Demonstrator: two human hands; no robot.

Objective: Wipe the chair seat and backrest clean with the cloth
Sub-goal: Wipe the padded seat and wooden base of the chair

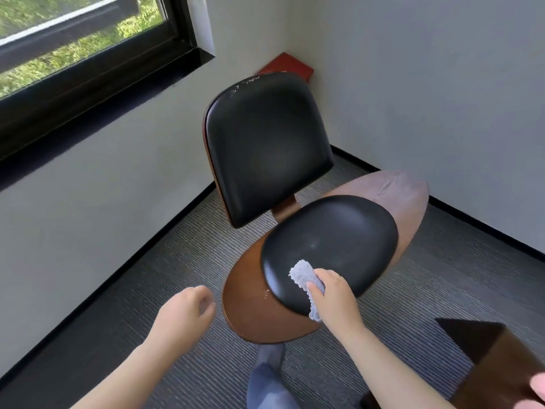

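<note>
Wood-shell chair (253, 317) w/ black padding sits in the room corner near the window (73, 33). Backrest (265, 146) is upright, a few white specks at its top edge. Seat pad (333, 246) is below it. Right hand (336, 293) pinches a light blue cloth (303, 276) onto the seat's front-left part. Left hand (185, 308) hangs loosely curled, holding nothing, just left of the chair.

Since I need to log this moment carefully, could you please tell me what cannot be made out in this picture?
- Head view: chair base and legs, hidden under the wooden seat shell.
- The cloth is partly covered by the right hand.
- Dust on the seat pad is too faint to judge.
- The brown object at lower right is cut off by the frame edge.
- The left hand is blurred.
</note>
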